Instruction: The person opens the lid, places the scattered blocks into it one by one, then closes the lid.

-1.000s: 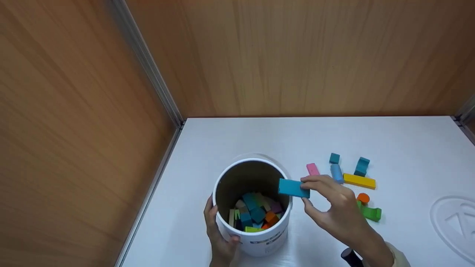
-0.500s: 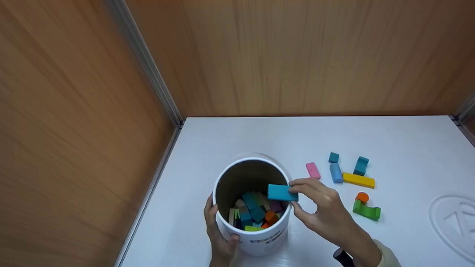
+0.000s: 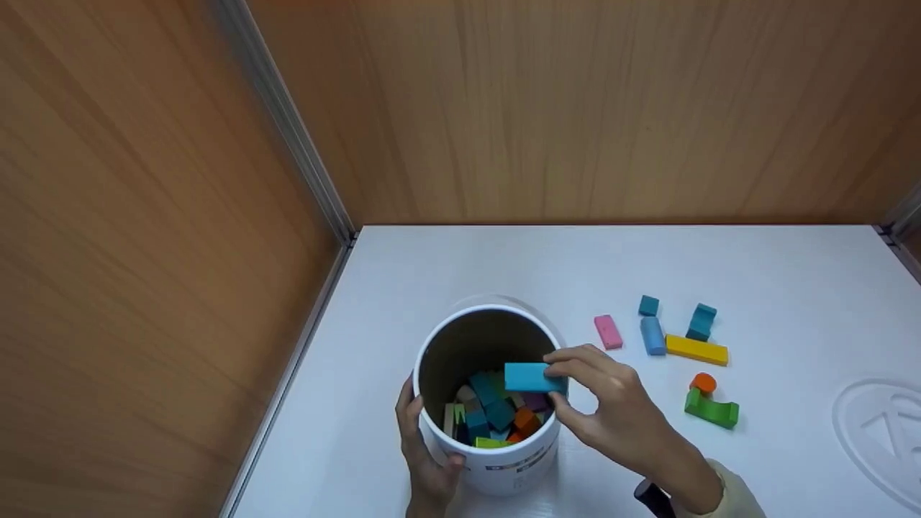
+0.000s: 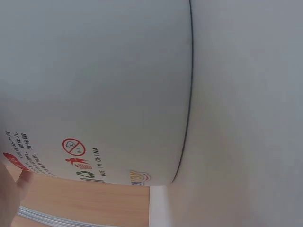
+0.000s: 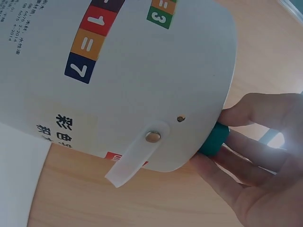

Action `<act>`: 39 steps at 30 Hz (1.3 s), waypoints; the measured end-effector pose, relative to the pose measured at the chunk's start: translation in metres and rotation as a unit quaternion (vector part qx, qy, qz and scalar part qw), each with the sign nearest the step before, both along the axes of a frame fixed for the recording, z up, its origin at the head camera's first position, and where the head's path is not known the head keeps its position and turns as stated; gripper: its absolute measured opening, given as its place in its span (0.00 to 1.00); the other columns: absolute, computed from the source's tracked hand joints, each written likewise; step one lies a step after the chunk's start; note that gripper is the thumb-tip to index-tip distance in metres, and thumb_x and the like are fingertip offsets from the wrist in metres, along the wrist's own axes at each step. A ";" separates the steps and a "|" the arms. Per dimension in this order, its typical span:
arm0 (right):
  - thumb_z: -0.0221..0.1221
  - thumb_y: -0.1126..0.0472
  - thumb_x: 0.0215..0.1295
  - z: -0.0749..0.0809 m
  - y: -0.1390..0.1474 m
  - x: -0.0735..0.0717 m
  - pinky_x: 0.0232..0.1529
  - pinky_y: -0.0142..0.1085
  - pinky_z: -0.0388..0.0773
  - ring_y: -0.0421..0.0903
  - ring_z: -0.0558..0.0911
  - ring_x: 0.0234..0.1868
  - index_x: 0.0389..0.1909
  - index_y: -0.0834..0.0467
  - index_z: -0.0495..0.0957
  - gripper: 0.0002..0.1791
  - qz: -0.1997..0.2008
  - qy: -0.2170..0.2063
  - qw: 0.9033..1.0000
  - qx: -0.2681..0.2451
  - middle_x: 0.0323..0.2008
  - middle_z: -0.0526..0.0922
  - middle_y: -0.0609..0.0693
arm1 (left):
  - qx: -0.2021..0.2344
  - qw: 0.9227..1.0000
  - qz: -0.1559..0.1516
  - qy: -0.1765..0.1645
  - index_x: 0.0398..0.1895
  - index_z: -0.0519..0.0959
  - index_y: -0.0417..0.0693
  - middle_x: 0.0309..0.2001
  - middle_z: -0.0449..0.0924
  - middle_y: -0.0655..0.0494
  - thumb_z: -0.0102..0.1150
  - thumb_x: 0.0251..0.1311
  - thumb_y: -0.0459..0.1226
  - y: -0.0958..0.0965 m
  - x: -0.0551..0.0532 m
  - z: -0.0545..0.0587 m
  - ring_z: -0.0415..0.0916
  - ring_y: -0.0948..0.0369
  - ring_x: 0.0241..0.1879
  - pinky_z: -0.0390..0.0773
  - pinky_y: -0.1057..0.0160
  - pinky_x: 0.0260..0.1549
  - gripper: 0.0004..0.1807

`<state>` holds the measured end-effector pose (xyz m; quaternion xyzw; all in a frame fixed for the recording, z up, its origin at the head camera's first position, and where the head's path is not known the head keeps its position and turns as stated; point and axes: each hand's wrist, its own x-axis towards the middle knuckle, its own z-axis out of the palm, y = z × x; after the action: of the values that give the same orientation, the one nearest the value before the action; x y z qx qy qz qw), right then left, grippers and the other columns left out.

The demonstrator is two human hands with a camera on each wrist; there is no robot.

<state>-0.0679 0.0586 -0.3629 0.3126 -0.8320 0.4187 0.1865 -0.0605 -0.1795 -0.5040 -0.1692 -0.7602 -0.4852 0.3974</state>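
Observation:
A white round bucket (image 3: 504, 471) stands on the white table with several coloured toy blocks (image 3: 498, 414) inside. My left hand (image 3: 429, 460) grips its left side, fingers around the wall and thumb at the front. In the left wrist view the bucket wall (image 4: 94, 94) fills most of the frame, and only a bit of the hand shows at the lower left. Between thumb and fingers, my right hand (image 3: 611, 403) pinches a flat turquoise block (image 3: 525, 377) over the bucket's right rim. The right wrist view shows this block (image 5: 215, 139) partly hidden behind the bucket's edge.
Right of the bucket lie a pink block (image 3: 608, 332), a light-blue block (image 3: 652, 336), a yellow bar (image 3: 696, 350), a green curved block (image 3: 712, 410) and an orange round piece (image 3: 704, 383). A clear lid (image 3: 881, 432) lies far right. Wooden panels (image 3: 611, 115) enclose the table.
My right hand has moved left with the turquoise block, from beside the bucket's rim to over its opening. The left hand and the bucket stay in place.

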 end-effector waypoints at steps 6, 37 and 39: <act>0.68 0.76 0.46 -0.003 -0.006 -0.003 0.41 0.30 0.80 0.40 0.78 0.45 0.38 0.57 0.81 0.18 0.037 -0.004 0.999 -0.007 0.46 0.80 0.44 | 0.001 1.000 -0.005 0.011 0.65 0.52 0.38 0.68 0.50 0.35 0.44 0.61 0.64 -0.001 -0.001 -0.002 0.55 0.44 0.65 0.64 0.51 0.60 0.44; 0.67 0.67 0.53 -0.005 -0.024 -0.012 0.46 0.33 0.79 0.41 0.78 0.44 0.34 0.56 0.82 0.08 0.065 -0.092 0.993 0.045 0.42 0.80 0.44 | 0.014 1.000 -0.018 0.015 0.65 0.51 0.37 0.68 0.50 0.34 0.45 0.61 0.64 -0.001 -0.001 -0.001 0.54 0.46 0.66 0.60 0.56 0.64 0.45; 0.67 0.67 0.53 -0.005 -0.024 -0.012 0.46 0.33 0.79 0.40 0.78 0.45 0.35 0.55 0.82 0.09 0.064 -0.098 0.992 0.044 0.42 0.80 0.44 | 0.011 1.000 -0.016 0.016 0.65 0.51 0.37 0.68 0.50 0.33 0.45 0.61 0.64 -0.001 -0.002 -0.002 0.54 0.46 0.66 0.59 0.57 0.64 0.45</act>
<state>-0.0796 0.0346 -0.3677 0.3303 -0.8424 0.4210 0.0628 -0.0622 -0.1806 -0.5059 -0.1849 -0.7452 -0.4975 0.4038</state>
